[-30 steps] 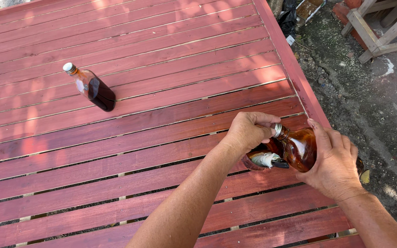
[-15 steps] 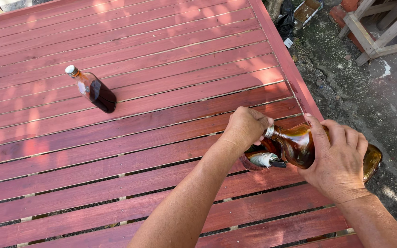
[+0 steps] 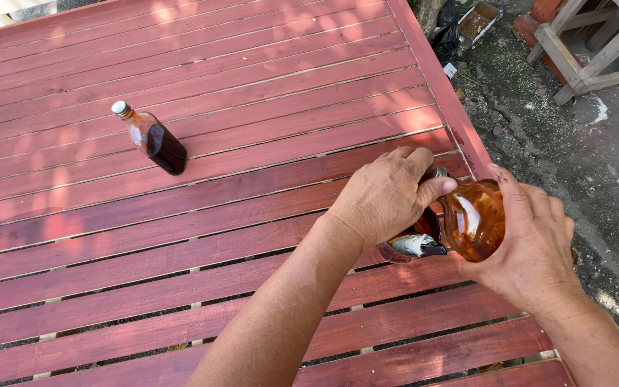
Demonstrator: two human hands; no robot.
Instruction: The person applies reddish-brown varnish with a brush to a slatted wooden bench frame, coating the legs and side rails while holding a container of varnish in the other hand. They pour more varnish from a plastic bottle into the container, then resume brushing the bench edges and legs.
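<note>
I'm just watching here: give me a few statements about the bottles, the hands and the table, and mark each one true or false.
1. The right hand holds an amber glass bottle. True.
2. The left hand grips at that bottle's neck end. True.
3. A second bottle lies flat on its side. False: it stands upright on the table, with a pale cap on top.
4. The table is bare metal. False: it is made of red-painted wooden slats.
5. The standing bottle holds dark liquid. True.
</note>
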